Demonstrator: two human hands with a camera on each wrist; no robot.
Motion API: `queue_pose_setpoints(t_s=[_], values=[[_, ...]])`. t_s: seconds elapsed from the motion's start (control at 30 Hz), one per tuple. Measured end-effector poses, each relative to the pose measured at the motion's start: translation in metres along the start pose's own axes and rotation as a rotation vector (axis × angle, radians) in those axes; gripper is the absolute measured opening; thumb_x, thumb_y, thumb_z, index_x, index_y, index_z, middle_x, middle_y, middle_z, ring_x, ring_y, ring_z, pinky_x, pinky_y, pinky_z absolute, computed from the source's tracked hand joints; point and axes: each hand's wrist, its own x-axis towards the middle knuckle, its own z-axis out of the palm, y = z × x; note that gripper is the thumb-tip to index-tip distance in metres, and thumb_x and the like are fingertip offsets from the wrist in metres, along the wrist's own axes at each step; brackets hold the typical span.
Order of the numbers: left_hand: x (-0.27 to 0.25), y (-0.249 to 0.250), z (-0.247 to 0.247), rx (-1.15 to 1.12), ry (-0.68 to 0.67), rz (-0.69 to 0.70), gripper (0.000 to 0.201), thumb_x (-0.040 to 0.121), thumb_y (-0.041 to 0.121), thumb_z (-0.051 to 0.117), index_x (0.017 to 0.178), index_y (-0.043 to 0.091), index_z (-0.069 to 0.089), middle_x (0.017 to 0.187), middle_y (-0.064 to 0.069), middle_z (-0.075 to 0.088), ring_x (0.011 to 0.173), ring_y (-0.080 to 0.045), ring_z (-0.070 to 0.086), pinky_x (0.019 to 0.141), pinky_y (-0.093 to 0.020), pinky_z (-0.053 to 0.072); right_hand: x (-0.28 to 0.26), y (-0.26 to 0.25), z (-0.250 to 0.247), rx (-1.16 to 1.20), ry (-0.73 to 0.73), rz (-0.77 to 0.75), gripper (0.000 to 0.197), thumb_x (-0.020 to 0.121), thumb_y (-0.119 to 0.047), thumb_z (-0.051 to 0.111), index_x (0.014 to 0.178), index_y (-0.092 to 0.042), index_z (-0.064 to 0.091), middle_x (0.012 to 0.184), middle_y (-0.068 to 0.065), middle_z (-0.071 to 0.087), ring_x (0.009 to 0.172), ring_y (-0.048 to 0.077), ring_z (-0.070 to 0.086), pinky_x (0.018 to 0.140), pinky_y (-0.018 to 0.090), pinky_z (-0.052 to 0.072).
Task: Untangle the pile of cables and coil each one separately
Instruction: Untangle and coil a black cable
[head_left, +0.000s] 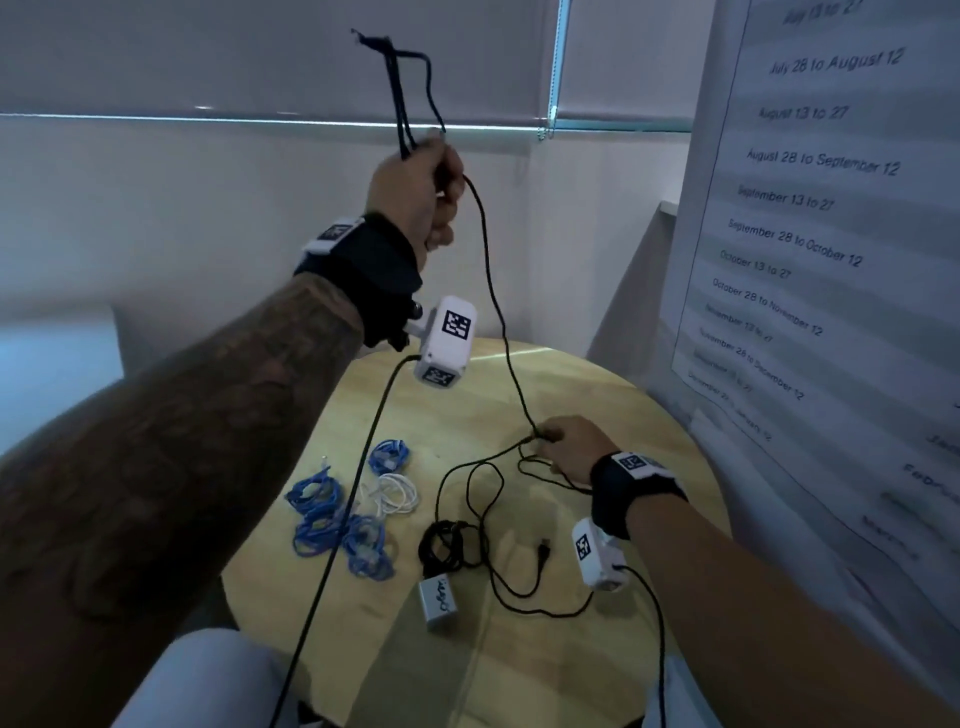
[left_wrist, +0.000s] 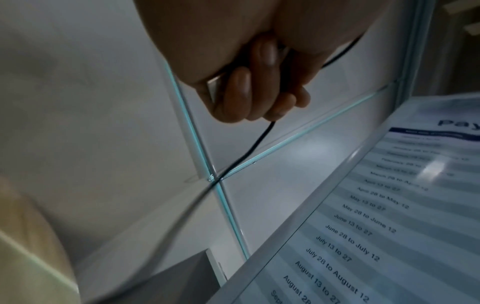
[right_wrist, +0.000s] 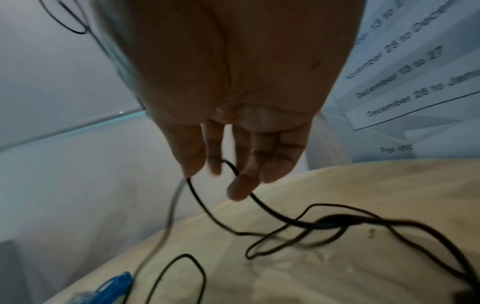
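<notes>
My left hand (head_left: 434, 156) is raised high above the table and grips a bunch of folded loops of the black cable (head_left: 496, 306); the loops stick up out of the fist. In the left wrist view its fingers (left_wrist: 241, 92) curl round the black cable (left_wrist: 257, 144). From there the cable drops to my right hand (head_left: 543, 436), low over the round wooden table (head_left: 597, 395). The right hand (right_wrist: 228, 174) pinches the black cable (right_wrist: 275, 214) at its fingertips. The rest of the cable sprawls in loose, crossing loops on the table in front of that hand.
Several coiled blue cables (head_left: 332, 519) and a coiled white cable (head_left: 395, 493) lie at the table's left. A black coil (head_left: 447, 540), a grey box (head_left: 439, 603) and a black plug (head_left: 543, 551) lie nearer me. A poster of dates (head_left: 810, 208) hangs on the right wall.
</notes>
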Motion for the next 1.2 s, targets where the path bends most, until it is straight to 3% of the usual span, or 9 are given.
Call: queue_pose_setpoints(t_s=[0.1,0.17,0.3,0.4,0.53,0.7,0.87,1.1,1.2], values=[[0.005,0.005,-0.005,0.012,-0.024,-0.003,0.036,0.101,0.033,0.042,0.069,0.020,0.052,0.062,-0.001,0.048,0.043,-0.012,0.020,0.044,-0.023,0.015,-0.002,-0.001,-0.007,0.045,0.081,-0.039,0.049,0.094,-0.031,0.066,0.141,-0.025,0.054,0.146,-0.001,0.048,0.132,0.020,0.048,0.107,0.028,0.037],[0.004,0.002,-0.003,0.004,-0.065,-0.028,0.035,0.101,0.034,0.042,0.070,0.020,0.052,0.064,-0.002,0.049,0.045,-0.012,0.020,0.044,-0.025,0.015,0.001,-0.019,-0.013,0.150,0.097,-0.141,0.037,0.095,-0.032,0.065,0.132,-0.027,0.063,0.135,-0.007,0.056,0.118,0.012,0.054,0.102,0.028,0.041],[0.002,-0.005,-0.003,0.026,-0.067,-0.038,0.036,0.101,0.038,0.044,0.071,0.020,0.052,0.065,-0.002,0.050,0.044,-0.012,0.021,0.043,-0.024,0.017,0.007,-0.052,-0.030,0.313,0.136,-0.188,0.018,0.100,-0.022,0.056,0.103,-0.013,0.072,0.096,0.002,0.076,0.075,0.012,0.065,0.071,0.028,0.048],[0.000,-0.009,-0.011,0.018,-0.047,-0.053,0.037,0.101,0.038,0.043,0.071,0.020,0.052,0.064,-0.002,0.050,0.044,-0.012,0.022,0.043,-0.024,0.017,0.011,-0.057,-0.039,0.463,0.029,-0.102,0.022,0.097,-0.028,0.062,0.115,-0.016,0.068,0.099,0.002,0.072,0.077,0.013,0.065,0.069,0.026,0.051],[0.000,-0.006,-0.020,-0.116,-0.016,-0.073,0.039,0.103,0.038,0.040,0.071,0.019,0.051,0.063,-0.002,0.048,0.041,-0.011,0.020,0.044,-0.024,0.014,0.008,-0.056,-0.024,0.177,-0.194,-0.101,0.020,0.097,-0.035,0.062,0.099,-0.018,0.071,0.085,-0.004,0.068,0.072,0.012,0.059,0.070,0.027,0.051],[-0.003,-0.023,-0.034,-0.103,0.019,-0.116,0.039,0.103,0.038,0.039,0.071,0.018,0.051,0.062,-0.002,0.049,0.039,-0.011,0.020,0.042,-0.023,0.016,0.005,-0.055,-0.021,0.470,-0.052,-0.086,0.004,0.097,-0.021,0.059,0.097,-0.017,0.061,0.106,0.005,0.070,0.075,0.015,0.065,0.067,0.028,0.049],[-0.002,-0.029,-0.032,-0.230,-0.023,-0.159,0.040,0.104,0.037,0.036,0.071,0.018,0.049,0.059,0.000,0.052,0.037,-0.010,0.020,0.040,-0.020,0.017,0.003,-0.058,-0.005,0.407,-0.111,-0.080,0.035,0.095,-0.022,0.064,0.128,-0.016,0.055,0.103,0.007,0.072,0.076,0.016,0.064,0.066,0.028,0.051],[-0.002,-0.033,-0.043,-0.274,-0.025,-0.161,0.038,0.104,0.034,0.036,0.072,0.018,0.050,0.061,-0.001,0.051,0.037,-0.009,0.019,0.041,-0.021,0.016,0.002,-0.061,0.003,0.260,-0.115,-0.149,0.022,0.100,-0.031,0.056,0.101,-0.016,0.072,0.080,-0.002,0.066,0.065,0.011,0.056,0.063,0.022,0.045],[-0.010,-0.050,-0.043,-0.055,-0.017,-0.162,0.029,0.102,0.028,0.043,0.078,0.016,0.055,0.066,-0.002,0.053,0.038,-0.009,0.021,0.040,-0.019,0.014,0.000,-0.074,-0.014,0.379,0.083,-0.207,0.026,0.103,-0.023,0.050,0.099,-0.008,0.071,0.078,-0.003,0.067,0.062,0.009,0.055,0.061,0.019,0.043]])
